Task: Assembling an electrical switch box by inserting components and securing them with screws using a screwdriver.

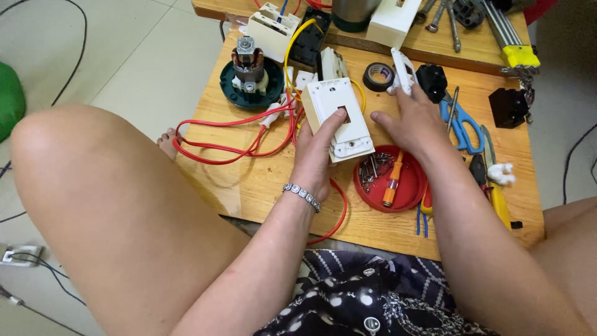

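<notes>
From the head view we see the left hand (314, 155) with its fingers clasped around a white switch plate (337, 118), held tilted above the wooden worktop (261, 180). The right hand (413, 118) grips a small white plastic part (403, 70) near a roll of black tape (378, 76). A red tray (410, 186) with screws and an orange screwdriver (392, 180) sits just below.
</notes>
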